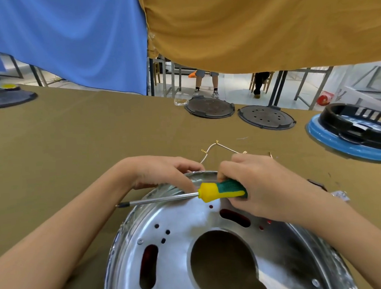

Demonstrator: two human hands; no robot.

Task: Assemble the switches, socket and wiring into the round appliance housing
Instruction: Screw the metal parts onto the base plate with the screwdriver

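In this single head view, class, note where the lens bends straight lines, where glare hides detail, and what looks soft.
Head view: the wide lens bows the table edge and the hanging cloths; glare whitens the metal housing under the screwdriver, which the right hand grips; the left hand is sharp, while the far black lids look softer.
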